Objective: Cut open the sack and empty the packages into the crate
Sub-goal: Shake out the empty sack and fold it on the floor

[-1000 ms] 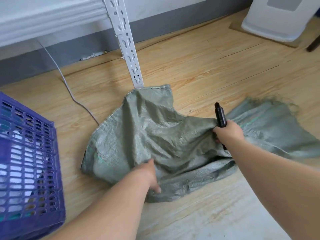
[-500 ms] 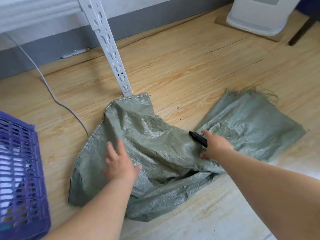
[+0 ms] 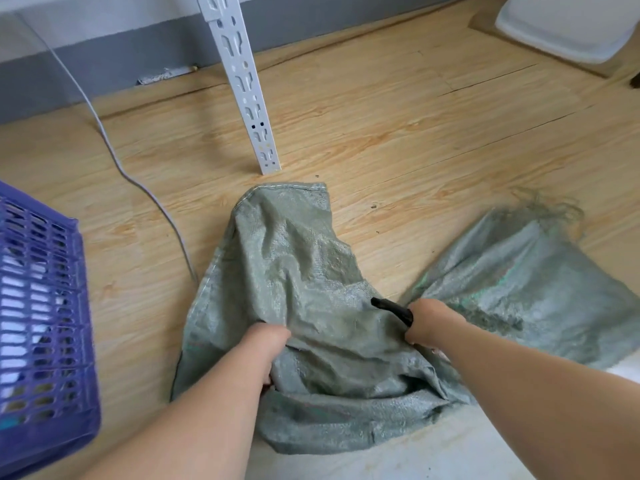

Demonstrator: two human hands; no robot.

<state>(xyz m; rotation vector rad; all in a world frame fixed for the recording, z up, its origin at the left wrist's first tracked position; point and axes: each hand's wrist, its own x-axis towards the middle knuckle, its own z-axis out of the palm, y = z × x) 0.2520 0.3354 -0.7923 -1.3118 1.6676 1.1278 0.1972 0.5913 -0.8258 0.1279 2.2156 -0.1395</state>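
A: Where does the sack [image 3: 304, 306] lie; and what are the hands doing with it?

B: Take the white shelf post [image 3: 247, 84] as the mark; the sack sprawls flat and limp on the floor just in front of the post's foot, its stitched edge nearest the foot. The purple crate [image 3: 45, 327] stands well to the left of the post, pale shapes showing through its slots. The left hand [image 3: 268, 344] has a fold of the weave bunched in its curled fingers; the right hand [image 3: 427, 323] is closed round a black cutter [image 3: 391, 308] and seems to pinch cloth too, though I cannot tell for sure.

A: So the emptying looks done?

B: I judge so; the sack looks hollow. To gather it well, draw both bunches together, keeping the cutter's tip pointed away from the left hand; lift slowly, mouth downward, so any straggler drops out; mind the grey cable [image 3: 114, 150] left of the post.
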